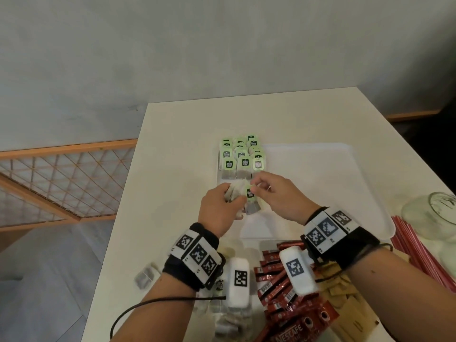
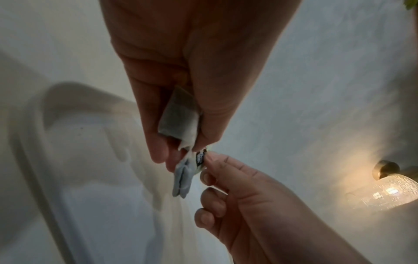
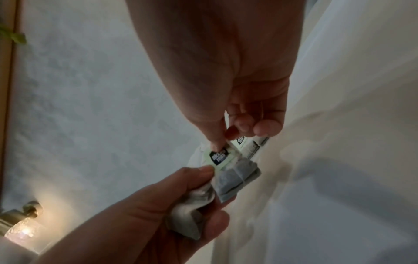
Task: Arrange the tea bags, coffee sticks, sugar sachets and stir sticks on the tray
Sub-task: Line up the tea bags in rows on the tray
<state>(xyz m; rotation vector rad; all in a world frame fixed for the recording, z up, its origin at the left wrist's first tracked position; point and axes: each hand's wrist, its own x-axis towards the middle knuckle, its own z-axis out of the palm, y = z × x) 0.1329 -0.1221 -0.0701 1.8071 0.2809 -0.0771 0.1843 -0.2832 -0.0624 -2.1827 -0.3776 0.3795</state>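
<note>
- A small bunch of tea bags (image 1: 233, 192) is clenched in the curled fingers of the left hand (image 1: 218, 209), while the green tag (image 1: 250, 193) of one tea bag (image 3: 235, 180) is pinched between thumb and forefinger of the right hand (image 1: 276, 198).
- Both hands are held above the near left part of a white tray (image 1: 345, 169), which lies on a white table (image 1: 177, 134).
- Three columns of green-tagged tea bags (image 1: 243, 156) are laid out at the tray's far left end.
- Nearer the person, red coffee sticks (image 1: 278, 292), brown sachets (image 1: 345, 299) and loose tea bags (image 1: 145, 277) are spread on the table; red stir sticks (image 1: 417, 250) and a glass jar (image 1: 434, 213) are seen at the right.
- A grey wall (image 1: 172, 45) and an orange lattice railing (image 1: 64, 178) are seen beyond the table.
- Only in the wrist views is a lit glass wall lamp (image 2: 382, 192) shown, and the underside of the grips: in the left wrist view a bag (image 2: 178, 117) is pressed between thumb and fingers, with another hanging below.
- In the right wrist view the pinched tag is seen just above its grey bag, which touches the left thumb tip (image 3: 204, 170).
</note>
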